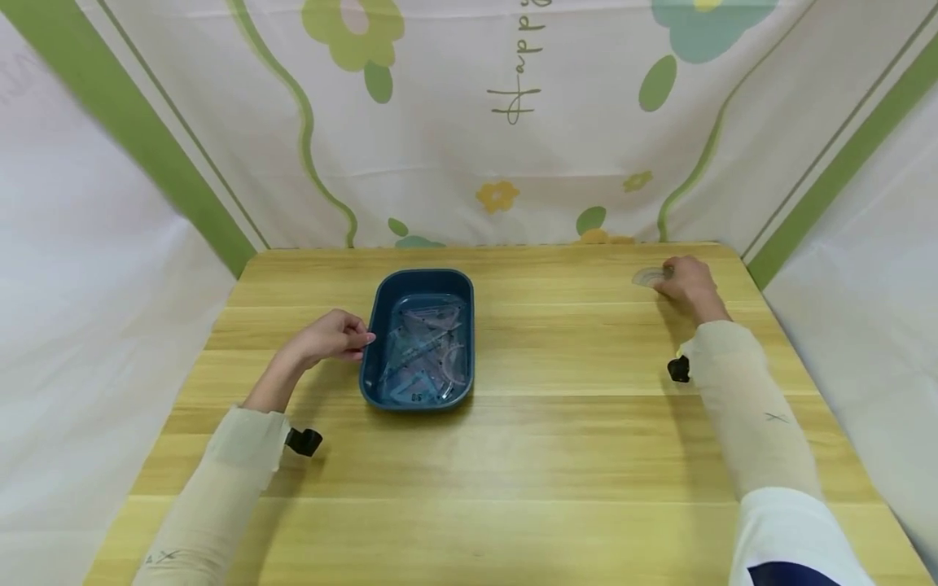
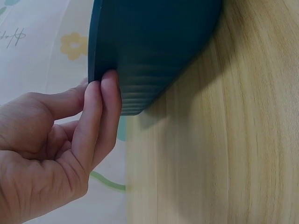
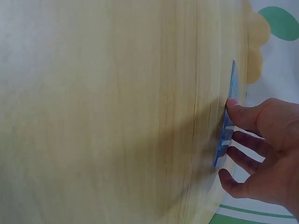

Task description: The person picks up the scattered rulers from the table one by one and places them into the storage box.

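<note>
A dark blue plastic basin (image 1: 371, 389) stands left of the middle of the table, holding several clear set squares and rulers (image 1: 428, 346) that overlap. My left hand (image 1: 333, 336) pinches its left rim; the left wrist view shows the fingers of that hand (image 2: 60, 135) against the outside of the ribbed wall (image 2: 149, 60). At the far right of the table, my right hand (image 1: 689, 285) holds a clear protractor (image 1: 645, 277) between thumb and fingers. In the right wrist view, the protractor (image 3: 229, 119) appears nearly edge-on and bluish, just above the wood.
The light wooden table (image 1: 557, 456) fills the space between the arms. A white cloth with printed flowers (image 1: 440, 122) hangs behind its back edge. Small black devices stick out from the left wrist (image 1: 304, 442) and the right wrist (image 1: 679, 369).
</note>
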{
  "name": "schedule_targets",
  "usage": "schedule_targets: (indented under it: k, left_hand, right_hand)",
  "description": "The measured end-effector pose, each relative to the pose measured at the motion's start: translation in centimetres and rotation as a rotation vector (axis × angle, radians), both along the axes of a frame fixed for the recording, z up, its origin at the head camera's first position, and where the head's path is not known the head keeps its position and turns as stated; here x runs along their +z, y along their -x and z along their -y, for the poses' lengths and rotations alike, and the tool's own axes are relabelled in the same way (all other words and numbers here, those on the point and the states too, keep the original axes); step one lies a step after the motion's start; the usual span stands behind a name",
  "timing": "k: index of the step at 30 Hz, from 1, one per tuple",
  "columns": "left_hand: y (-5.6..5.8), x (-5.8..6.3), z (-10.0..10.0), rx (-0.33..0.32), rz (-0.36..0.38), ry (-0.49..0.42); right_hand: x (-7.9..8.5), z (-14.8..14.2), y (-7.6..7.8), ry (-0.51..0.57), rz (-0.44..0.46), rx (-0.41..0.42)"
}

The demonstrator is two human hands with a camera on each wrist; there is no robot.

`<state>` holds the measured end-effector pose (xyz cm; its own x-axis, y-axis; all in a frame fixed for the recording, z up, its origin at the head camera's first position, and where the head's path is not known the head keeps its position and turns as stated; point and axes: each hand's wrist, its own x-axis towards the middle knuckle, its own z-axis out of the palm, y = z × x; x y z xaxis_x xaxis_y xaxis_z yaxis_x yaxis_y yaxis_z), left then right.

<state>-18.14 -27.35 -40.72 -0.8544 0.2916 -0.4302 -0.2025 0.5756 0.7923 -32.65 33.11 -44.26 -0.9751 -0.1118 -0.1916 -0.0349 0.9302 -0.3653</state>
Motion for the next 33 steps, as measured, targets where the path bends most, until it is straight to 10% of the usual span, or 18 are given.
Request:
schedule_targets:
  k: [18,33]
  left_hand:
    - [-0.1,0.0,0.1,-0.002,-0.006,-0.001]
    - [0.1,-0.1,-0.1,-0.012,-0.011,0.004]
  right_hand:
    - [1.6,-0.1,-0.6,-0.067,0.303,0.038]
    - [0.9,0.2,-1.7,0.083,0.113,0.049]
